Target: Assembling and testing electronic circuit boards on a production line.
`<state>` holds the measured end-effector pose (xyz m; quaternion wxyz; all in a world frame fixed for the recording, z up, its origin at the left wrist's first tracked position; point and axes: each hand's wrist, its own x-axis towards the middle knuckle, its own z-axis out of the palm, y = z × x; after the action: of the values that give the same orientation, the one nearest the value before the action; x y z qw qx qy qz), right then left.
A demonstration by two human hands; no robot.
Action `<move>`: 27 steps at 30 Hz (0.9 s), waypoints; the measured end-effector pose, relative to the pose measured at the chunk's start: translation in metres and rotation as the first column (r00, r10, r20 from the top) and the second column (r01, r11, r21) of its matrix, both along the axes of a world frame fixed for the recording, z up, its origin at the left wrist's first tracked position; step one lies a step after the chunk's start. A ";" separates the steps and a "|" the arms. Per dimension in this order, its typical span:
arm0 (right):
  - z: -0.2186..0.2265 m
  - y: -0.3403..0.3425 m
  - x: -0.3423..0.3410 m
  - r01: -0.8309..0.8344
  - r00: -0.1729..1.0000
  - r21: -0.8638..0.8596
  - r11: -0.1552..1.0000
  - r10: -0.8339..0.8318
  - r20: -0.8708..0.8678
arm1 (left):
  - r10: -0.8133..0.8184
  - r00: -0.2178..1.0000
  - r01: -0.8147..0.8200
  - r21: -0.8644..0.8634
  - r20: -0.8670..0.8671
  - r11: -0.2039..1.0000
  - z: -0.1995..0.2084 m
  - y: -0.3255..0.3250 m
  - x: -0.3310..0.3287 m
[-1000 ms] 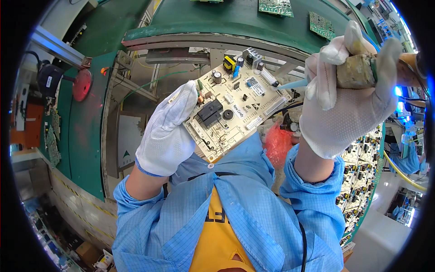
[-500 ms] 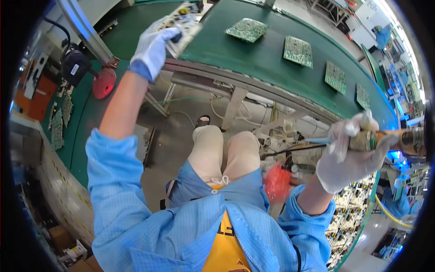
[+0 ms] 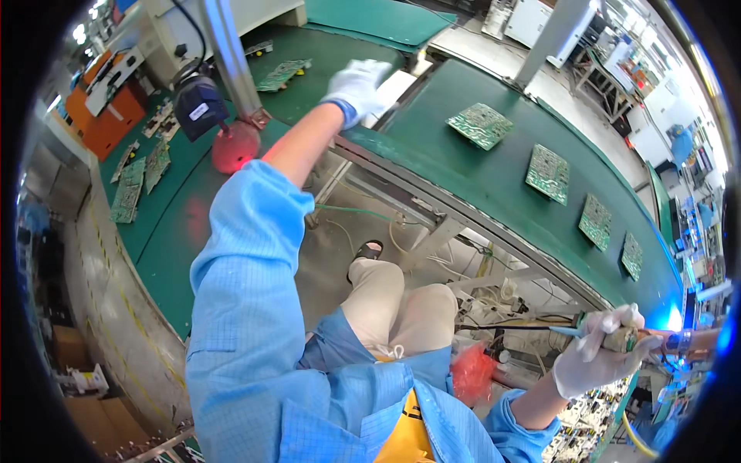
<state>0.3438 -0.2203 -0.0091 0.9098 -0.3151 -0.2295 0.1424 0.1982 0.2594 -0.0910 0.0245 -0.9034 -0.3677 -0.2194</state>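
Presently, a metal post [image 3: 232, 62] stands left of my left hand [image 3: 358, 91], its grip indeterminable; circuit boards [image 3: 549, 174] lie right; my right hand [image 3: 590, 361] grips a partly hidden handle [image 3: 619, 339].

we see a green belt [image 3: 440, 154] slanting from upper middle to right; on it four boards [image 3: 480, 126] lie flat, green faces up, in a row, each apart from the next. on the green bench [image 3: 174, 231] at left we note more boards [image 3: 127, 191], lying close together, and a red disc [image 3: 234, 150]. between belt and bench, a sandal [image 3: 369, 250] rests on the grey floor [image 3: 324, 255].
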 end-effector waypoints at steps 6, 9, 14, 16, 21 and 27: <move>-0.006 -0.001 0.005 0.011 0.982 -0.060 0.998 0.000 0.191 | -0.479 0.875 0.483 0.048 -0.075 0.874 -0.005 -0.125 0.110; -0.005 -0.008 0.003 0.020 0.989 -0.062 0.998 -0.011 0.149 | -0.387 0.922 0.384 0.089 0.020 0.919 -0.020 -0.116 0.138; -0.009 -0.027 0.000 0.142 0.979 -0.150 0.978 -0.116 0.169 | -0.327 0.773 0.558 -0.338 0.543 0.758 0.001 -0.118 0.119; -0.009 -0.025 0.000 0.137 0.972 -0.125 0.983 -0.108 0.209 | -0.005 0.430 0.829 -0.392 0.903 0.399 -0.001 -0.112 0.093; 0.009 0.007 -0.021 0.480 0.875 -0.196 0.855 -0.484 0.028 | 0.456 0.317 0.947 -0.254 0.832 -0.195 0.022 -0.170 -0.023; 0.004 -0.004 -0.007 -0.077 0.990 -0.015 0.997 0.079 0.119 | 0.452 0.454 0.867 -0.497 0.768 -0.027 0.033 -0.207 -0.160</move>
<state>0.3367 -0.2239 -0.0052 0.8865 -0.3187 -0.2949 0.1600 0.0380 0.0525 -0.0583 -0.8294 -0.4439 -0.1628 -0.2975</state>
